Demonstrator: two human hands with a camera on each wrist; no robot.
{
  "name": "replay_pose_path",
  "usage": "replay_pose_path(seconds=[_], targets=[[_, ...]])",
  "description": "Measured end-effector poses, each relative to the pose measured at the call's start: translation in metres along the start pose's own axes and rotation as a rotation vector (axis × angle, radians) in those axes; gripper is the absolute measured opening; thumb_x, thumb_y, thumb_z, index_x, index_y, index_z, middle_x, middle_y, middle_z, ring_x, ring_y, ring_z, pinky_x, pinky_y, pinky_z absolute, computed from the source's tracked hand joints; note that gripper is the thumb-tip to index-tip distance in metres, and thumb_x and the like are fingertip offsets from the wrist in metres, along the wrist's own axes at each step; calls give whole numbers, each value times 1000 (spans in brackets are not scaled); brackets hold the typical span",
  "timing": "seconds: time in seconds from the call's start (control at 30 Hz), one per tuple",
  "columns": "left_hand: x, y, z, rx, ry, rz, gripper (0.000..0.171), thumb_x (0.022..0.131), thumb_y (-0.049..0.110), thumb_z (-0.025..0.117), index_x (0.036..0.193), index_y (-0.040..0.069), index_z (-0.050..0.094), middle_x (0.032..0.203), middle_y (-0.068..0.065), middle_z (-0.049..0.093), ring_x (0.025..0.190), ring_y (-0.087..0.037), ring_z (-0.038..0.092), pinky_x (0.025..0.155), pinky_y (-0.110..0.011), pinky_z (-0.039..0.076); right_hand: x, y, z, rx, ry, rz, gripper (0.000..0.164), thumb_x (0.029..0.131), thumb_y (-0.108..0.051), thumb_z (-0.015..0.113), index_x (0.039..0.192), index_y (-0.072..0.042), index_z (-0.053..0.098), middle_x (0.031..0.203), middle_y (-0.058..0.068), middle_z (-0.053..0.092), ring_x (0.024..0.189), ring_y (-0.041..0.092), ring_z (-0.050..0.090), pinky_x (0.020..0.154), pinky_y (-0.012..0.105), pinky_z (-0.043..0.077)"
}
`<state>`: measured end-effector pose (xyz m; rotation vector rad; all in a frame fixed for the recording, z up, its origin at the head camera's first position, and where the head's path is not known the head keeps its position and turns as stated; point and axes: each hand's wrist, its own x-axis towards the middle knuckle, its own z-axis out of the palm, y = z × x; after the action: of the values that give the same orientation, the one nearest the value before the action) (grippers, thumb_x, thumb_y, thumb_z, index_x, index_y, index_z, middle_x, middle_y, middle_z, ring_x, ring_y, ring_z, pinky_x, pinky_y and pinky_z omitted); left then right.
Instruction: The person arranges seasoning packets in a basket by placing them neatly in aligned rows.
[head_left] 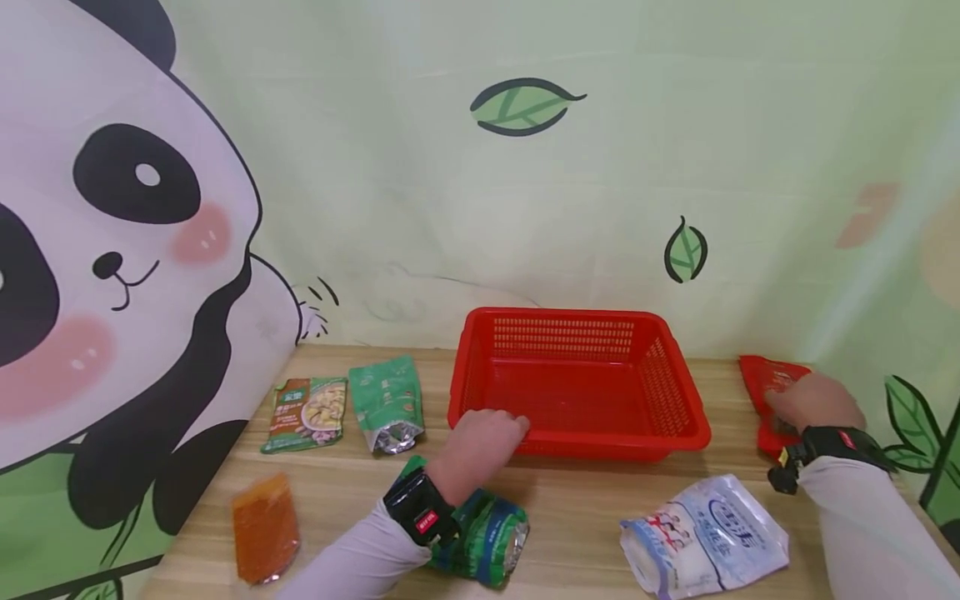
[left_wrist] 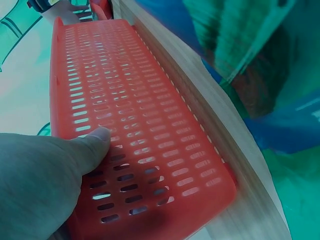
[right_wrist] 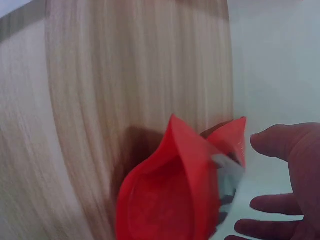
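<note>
My left hand [head_left: 480,450] grips the near left rim of a red plastic basket [head_left: 577,446]. In the left wrist view its thumb lies on the slotted outer wall [left_wrist: 165,145] of the basket; the other fingers are hidden. At the far right of the table, my right hand [head_left: 821,404] reaches over a red pouch [head_left: 772,379]. The right wrist view shows this pouch [right_wrist: 165,200] standing with its folded base toward the camera, and the right hand [right_wrist: 300,175] beside it with thumb and fingers spread apart.
Left of the basket lie a brown-green food packet [head_left: 307,414] and a green pouch [head_left: 387,400]. An orange-brown packet [head_left: 264,529] is at front left. Under the left forearm lies a green-blue packet [head_left: 487,533]. A white-blue pouch [head_left: 708,537] lies front right. A printed cloth [head_left: 375,183] hangs behind.
</note>
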<state>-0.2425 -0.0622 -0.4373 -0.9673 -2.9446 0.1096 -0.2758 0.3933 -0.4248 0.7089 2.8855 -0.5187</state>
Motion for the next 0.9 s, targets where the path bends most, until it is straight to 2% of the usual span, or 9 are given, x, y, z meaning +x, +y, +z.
replay_pose_path(seconds=[0.1, 0.3, 0.37, 0.63, 0.73, 0.9], targets=[[0, 1, 0, -13, -1, -6, 30, 91, 25, 80, 117, 18, 69, 90, 4, 73, 77, -10, 62, 77, -26, 59, 2, 4, 4, 4, -11, 19, 48, 94, -35, 55, 95, 13, 60, 97, 33, 60, 86, 44, 55, 73, 47, 49], [-1, 2, -2, -14, 4, -18, 33, 90, 27, 80, 119, 18, 69, 91, 3, 74, 76, -11, 63, 75, -26, 59, 8, 7, 13, -13, -37, 50, 72, 92, -43, 61, 118, 23, 48, 106, 36, 56, 93, 45, 52, 80, 50, 48], [-1, 2, -1, -1, 4, -21, 32, 90, 27, 80, 119, 18, 69, 91, 3, 74, 76, -11, 63, 75, -27, 60, 11, 8, 17, -31, -44, 50, 76, 92, -43, 62, 122, 24, 45, 108, 37, 55, 94, 45, 52, 81, 51, 48], [-1, 7, -6, -1, -25, -40, 31, 88, 28, 82, 115, 17, 70, 86, 3, 71, 74, -12, 60, 72, -25, 57, 21, 16, 25, -42, -54, 50, 74, 90, -41, 65, 118, 24, 48, 107, 38, 56, 93, 46, 52, 81, 51, 48], [-2, 8, -8, 13, -15, -40, 30, 88, 28, 82, 114, 17, 71, 86, 3, 71, 74, -12, 59, 71, -24, 56, 21, 16, 24, -37, -52, 57, 74, 90, -41, 65, 119, 24, 48, 108, 39, 56, 93, 46, 52, 80, 51, 48], [-3, 8, -7, -19, 6, -57, 33, 85, 31, 85, 111, 17, 70, 85, 3, 72, 72, -12, 61, 71, -23, 56, 18, 13, 24, -38, -32, 53, 72, 91, -41, 65, 117, 25, 48, 104, 37, 57, 92, 45, 52, 79, 49, 48]])
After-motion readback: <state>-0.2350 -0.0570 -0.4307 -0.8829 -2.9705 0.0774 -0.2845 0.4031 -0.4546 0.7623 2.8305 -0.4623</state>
